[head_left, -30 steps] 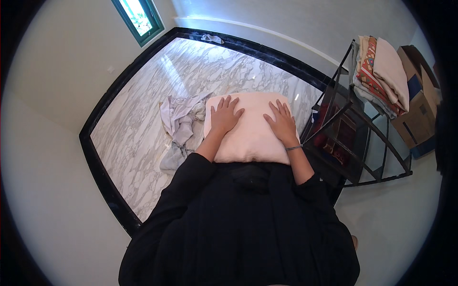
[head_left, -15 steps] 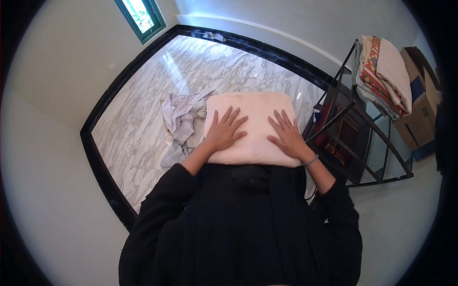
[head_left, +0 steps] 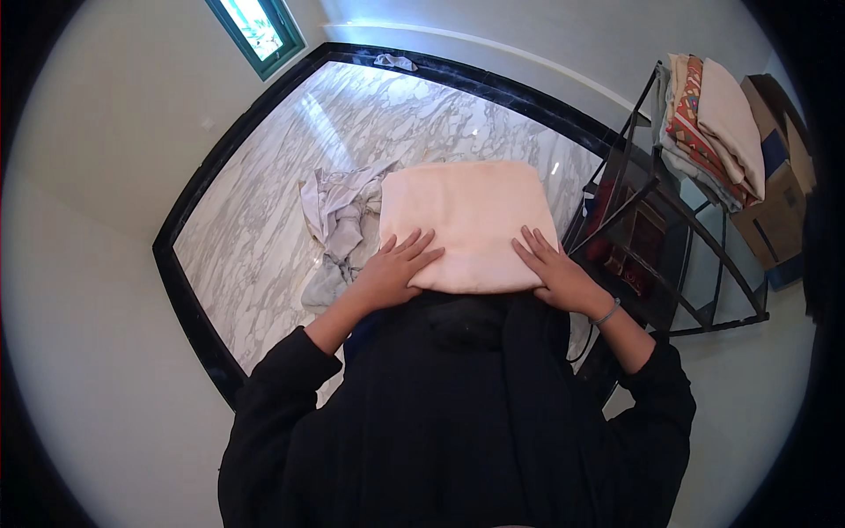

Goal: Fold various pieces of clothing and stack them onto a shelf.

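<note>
A pale peach folded cloth [head_left: 471,216], thick and roughly square, lies in front of me at the edge of my black clothing. My left hand [head_left: 398,264] rests on its near left corner, fingers spread over the top. On the near right corner lies my right hand [head_left: 556,271], its fingers stretched across the edge and a thin band at the wrist. The thumbs sit close to the cloth's near edge; what is under the cloth is hidden. Left of it, crumpled light grey and lilac cloths [head_left: 339,216] lie on the floor.
A black metal rack [head_left: 695,308] stands at the right, with dark red items inside. Folded textiles [head_left: 717,132] are stacked on it, beside a cardboard box [head_left: 775,220]. A small grey cloth [head_left: 395,62] lies by the far wall. The floor [head_left: 255,246] is marbled, with a black border.
Both hands have slid toward me, from the middle of the peach cloth to its near corners. The right hand has also shifted slightly rightward.
</note>
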Tool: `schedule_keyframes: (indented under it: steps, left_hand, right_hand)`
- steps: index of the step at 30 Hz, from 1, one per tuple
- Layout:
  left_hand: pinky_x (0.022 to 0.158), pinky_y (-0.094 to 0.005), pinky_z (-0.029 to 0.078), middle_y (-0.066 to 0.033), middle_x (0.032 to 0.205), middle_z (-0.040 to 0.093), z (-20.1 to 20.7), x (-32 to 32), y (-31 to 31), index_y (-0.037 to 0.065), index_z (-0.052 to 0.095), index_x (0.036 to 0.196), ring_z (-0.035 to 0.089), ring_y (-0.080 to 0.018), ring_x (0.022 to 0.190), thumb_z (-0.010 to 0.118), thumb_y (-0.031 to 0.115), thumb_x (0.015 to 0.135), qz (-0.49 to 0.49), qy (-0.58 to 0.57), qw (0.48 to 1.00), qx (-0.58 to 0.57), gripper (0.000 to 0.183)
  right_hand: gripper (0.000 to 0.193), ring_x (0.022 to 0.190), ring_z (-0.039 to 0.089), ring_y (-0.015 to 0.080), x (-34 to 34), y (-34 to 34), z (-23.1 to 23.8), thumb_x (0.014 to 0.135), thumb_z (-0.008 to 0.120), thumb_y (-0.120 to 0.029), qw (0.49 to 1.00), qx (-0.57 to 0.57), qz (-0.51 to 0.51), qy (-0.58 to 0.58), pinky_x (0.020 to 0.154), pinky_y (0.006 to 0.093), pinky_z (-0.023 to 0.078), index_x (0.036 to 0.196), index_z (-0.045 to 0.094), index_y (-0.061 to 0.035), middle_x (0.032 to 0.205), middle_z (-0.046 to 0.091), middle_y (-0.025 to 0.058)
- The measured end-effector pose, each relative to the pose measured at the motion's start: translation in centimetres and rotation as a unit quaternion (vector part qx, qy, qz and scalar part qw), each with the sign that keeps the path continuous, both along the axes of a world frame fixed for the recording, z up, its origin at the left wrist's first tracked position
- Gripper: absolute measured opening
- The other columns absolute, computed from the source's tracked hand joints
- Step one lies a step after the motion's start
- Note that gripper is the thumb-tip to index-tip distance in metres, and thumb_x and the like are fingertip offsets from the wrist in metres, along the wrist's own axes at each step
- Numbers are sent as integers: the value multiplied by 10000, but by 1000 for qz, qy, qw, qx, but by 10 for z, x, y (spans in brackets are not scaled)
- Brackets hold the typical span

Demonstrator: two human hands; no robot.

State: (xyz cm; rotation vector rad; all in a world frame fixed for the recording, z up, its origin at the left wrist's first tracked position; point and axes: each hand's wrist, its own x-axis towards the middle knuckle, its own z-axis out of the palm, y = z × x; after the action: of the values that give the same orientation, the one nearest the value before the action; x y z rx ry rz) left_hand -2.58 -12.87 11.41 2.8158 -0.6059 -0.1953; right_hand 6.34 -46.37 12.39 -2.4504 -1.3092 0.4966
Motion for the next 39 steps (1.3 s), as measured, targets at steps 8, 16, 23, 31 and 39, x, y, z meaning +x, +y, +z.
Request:
schedule_keyframes:
  steps: [8,16,23,31,39]
  left_hand:
    - [1052,-440,407,-86,1436,460,-15,-3,5,162,484,1339,450,-285,1310,643,25,710,41,-120,990,-54,664]
    - [986,-487,445,-123,1368,518,1,1,9,172,496,1332,491,-317,1264,660,73,701,120,-46,986,-108,659]
    - [1044,-730,165,-154,1501,302,1,0,-52,239,334,1462,184,-451,1411,779,230,647,57,-144,986,64,928]
    - [1024,-573,371,-133,1372,500,-32,21,-45,148,466,1341,453,-307,1304,721,165,728,55,-161,985,39,664]
    - [726,-464,508,-152,898,672,21,4,3,95,610,1044,642,-358,831,606,57,745,127,-100,985,-60,301]
  right_hand:
    - [748,1370,359,318,-9,2,-24,710,494,100,973,79,-63,-209,1121,491,303,1428,377,-73,1473,368,191]
    - [641,1320,424,328,-6,2,-1,753,534,23,990,58,-60,-114,1088,497,350,1382,417,-23,1421,426,217]
    - [555,1294,432,417,-30,25,-28,829,477,-64,955,29,-99,-280,1050,474,385,1379,418,-5,1377,422,313]
    - [522,1242,496,408,-24,24,-23,823,472,-54,961,45,-95,-254,957,416,483,1340,451,8,1360,441,320]
    - [430,983,625,368,8,-6,32,771,542,-35,994,68,-40,-81,822,419,514,1200,578,-30,1146,624,215]
